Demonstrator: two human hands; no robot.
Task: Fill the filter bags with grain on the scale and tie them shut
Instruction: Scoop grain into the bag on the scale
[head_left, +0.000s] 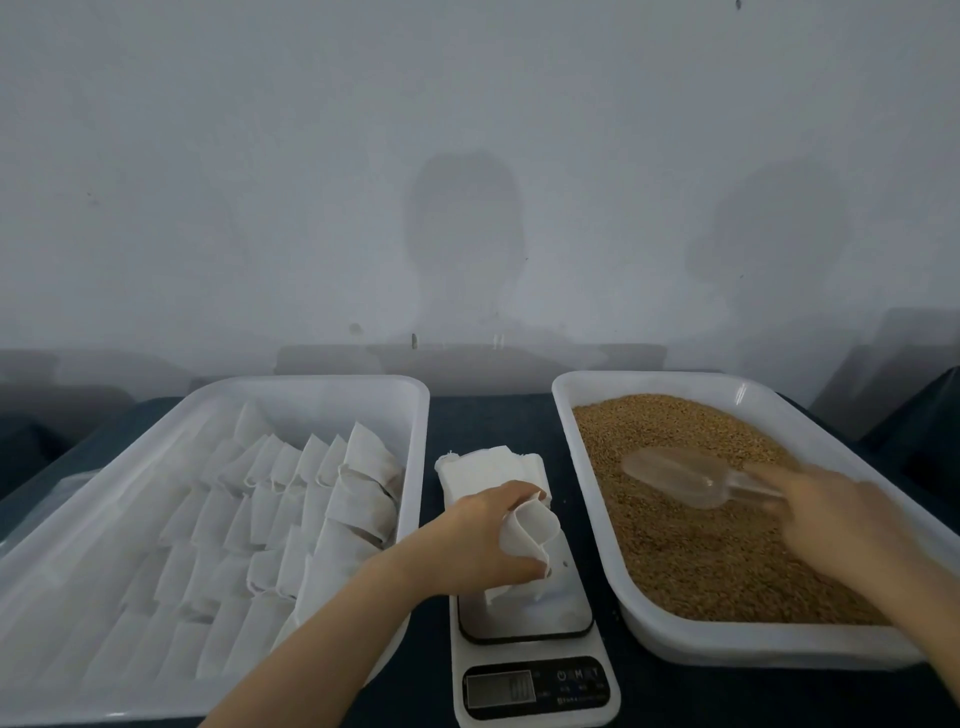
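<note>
Only the head view here. The person's left hand (483, 535) has its fingers curled round a white fabric filter bag (532, 525), pinching it so the mouth gapes up and to the right. The bag stands on the platform of the small white digital kitchen scale (524, 610), dead centre between the two trays.

The right hand (841, 514) is over the white plastic tray (753, 647) of brown grain (701, 545), at the handle of a clear plastic scoop (675, 478). It's too blurred to tell if those fingers are wrapped round the handle or only touching it.

The key bit: the scoop lies roughly left-right, bowl end pointing toward the bag, and the bag mouth sits left of it and a bit nearer the person. So the loaded scoop probably has to cross the tray rim leftward.

Behind the scale there's a stack of flat white empty bags (493, 465), and the left white tray (311, 384) holds rows of white bags (291, 493).
</note>
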